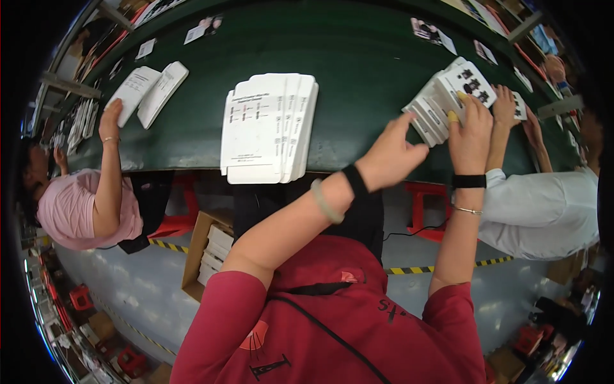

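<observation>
A stack of flat white printed cartons [473, 82] stands at the right of the table, its edges fanned out toward me. My right hand [470, 131] grips the near side of this stack, with yellow covers on its thumb and a finger. Just left of the fanned edges is my left hand [391, 152], thumb and forefinger apart, nothing visible between them. Its other fingers are partly curled. Straight ahead of my body, a pile of overlapping flat white cartons [259, 128] lies with printed sides up, apart from both hands.
The green table [358, 57] carries small packets [435, 35] along its far side. On the left, a person in pink [96, 205] handles white cartons [147, 96]. A person in white [537, 211] works close on my right. An open cardboard box [195, 256] sits below the table edge.
</observation>
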A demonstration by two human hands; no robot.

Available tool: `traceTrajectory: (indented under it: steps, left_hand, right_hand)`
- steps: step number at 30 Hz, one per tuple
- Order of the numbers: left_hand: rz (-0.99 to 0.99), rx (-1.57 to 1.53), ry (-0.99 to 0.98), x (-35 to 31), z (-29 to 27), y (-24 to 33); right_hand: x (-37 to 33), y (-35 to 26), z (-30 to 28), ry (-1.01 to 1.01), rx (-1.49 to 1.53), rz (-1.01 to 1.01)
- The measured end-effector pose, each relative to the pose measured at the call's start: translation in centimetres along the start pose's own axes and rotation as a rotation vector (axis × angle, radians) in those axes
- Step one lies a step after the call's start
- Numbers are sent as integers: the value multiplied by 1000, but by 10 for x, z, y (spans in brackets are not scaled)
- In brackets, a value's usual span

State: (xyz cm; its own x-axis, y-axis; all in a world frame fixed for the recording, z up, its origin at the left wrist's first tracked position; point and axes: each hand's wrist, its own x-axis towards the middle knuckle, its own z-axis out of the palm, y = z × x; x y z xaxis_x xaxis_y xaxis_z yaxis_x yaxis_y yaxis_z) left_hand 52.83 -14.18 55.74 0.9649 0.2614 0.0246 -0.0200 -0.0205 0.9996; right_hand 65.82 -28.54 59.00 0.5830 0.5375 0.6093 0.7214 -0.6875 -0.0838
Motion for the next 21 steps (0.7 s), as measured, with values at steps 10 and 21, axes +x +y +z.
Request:
traceTrajectory:
  steps: [10,21]
  left_hand:
    - [183,1168,654,-133,-187,53]
    - [41,221,629,-125,-249,31]
  right_hand:
    - [-2,-25,-28,83,-57,3]
    - [-8,-143,-54,22,470,-38]
